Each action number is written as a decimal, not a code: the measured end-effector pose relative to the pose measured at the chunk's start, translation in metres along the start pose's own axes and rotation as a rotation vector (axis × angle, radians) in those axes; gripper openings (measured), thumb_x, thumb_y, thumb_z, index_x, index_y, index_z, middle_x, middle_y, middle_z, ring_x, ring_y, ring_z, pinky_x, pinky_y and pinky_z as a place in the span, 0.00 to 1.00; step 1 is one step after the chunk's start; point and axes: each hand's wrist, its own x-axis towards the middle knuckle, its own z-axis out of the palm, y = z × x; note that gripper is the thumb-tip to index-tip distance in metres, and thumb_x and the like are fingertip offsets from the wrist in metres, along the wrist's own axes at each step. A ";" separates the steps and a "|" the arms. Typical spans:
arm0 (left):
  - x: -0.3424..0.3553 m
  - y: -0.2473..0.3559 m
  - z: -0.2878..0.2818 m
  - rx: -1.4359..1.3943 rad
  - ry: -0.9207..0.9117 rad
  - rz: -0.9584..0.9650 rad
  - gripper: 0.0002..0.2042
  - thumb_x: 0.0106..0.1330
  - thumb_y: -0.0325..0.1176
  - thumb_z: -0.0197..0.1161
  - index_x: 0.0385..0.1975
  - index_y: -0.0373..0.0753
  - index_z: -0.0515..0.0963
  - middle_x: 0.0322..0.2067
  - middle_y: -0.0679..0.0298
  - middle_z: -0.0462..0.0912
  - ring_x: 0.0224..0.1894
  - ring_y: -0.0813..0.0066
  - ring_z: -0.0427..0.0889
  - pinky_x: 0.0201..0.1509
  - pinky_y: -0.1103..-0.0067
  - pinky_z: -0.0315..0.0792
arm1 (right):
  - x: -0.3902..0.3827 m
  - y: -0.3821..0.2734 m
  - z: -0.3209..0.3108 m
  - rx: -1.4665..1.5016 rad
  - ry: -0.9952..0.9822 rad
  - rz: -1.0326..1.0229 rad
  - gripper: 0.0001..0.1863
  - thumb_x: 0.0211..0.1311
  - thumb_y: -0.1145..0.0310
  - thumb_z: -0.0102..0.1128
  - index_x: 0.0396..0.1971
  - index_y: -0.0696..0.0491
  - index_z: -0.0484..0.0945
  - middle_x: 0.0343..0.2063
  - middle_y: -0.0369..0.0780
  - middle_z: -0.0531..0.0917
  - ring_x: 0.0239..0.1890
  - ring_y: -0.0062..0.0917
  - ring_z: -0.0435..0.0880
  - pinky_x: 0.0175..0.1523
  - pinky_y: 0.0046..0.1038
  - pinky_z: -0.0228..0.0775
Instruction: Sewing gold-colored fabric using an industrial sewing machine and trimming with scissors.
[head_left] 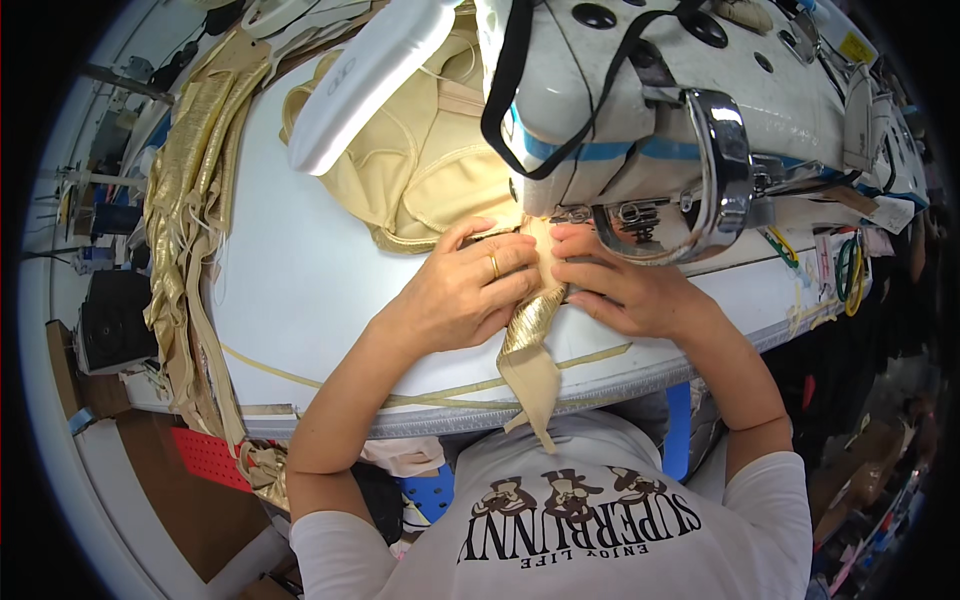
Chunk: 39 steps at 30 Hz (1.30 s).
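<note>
Under the needle area of a white sewing machine (600, 110) lies a strip of beige and shiny gold fabric (531, 322). Its free end twists down over the table's front edge. My left hand (465, 280), a gold ring on one finger, rests on the strip's left side with its fingers stretched flat. From the right, my right hand (625, 285) lays extended fingers on the same strip close to the machine's presser area. Beyond my left hand spreads a larger beige garment piece (420, 160) with seamed panels. The needle itself is hidden.
A white lamp arm (370, 90) reaches over the garment. Long gold fabric pieces (185, 210) hang at the table's left end. A chrome curved guard (722, 160) juts from the machine above my right hand. Measuring tape (440, 412) runs along the front edge.
</note>
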 end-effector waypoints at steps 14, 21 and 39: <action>0.003 0.044 0.007 -0.391 -0.086 -0.012 0.11 0.53 0.29 0.67 0.37 0.39 0.80 0.41 0.63 0.80 0.44 0.65 0.80 0.51 0.67 0.71 | 0.003 -0.001 0.001 -0.141 0.069 -0.117 0.17 0.57 0.71 0.65 0.48 0.49 0.80 0.50 0.36 0.81 0.53 0.32 0.79 0.55 0.36 0.70; 0.004 0.028 0.012 0.082 0.072 -0.119 0.11 0.55 0.33 0.72 0.35 0.40 0.79 0.44 0.63 0.81 0.54 0.69 0.81 0.61 0.65 0.69 | -0.002 -0.005 0.002 -0.239 0.212 -0.236 0.07 0.53 0.73 0.62 0.33 0.49 0.79 0.40 0.32 0.83 0.40 0.23 0.84 0.34 0.27 0.72; 0.010 0.008 0.014 -0.015 0.074 -0.106 0.20 0.55 0.30 0.71 0.49 0.33 0.82 0.55 0.59 0.79 0.52 0.62 0.79 0.54 0.69 0.73 | 0.006 -0.008 0.005 -0.282 0.283 -0.332 0.05 0.50 0.72 0.63 0.28 0.49 0.77 0.36 0.34 0.82 0.39 0.23 0.85 0.33 0.25 0.79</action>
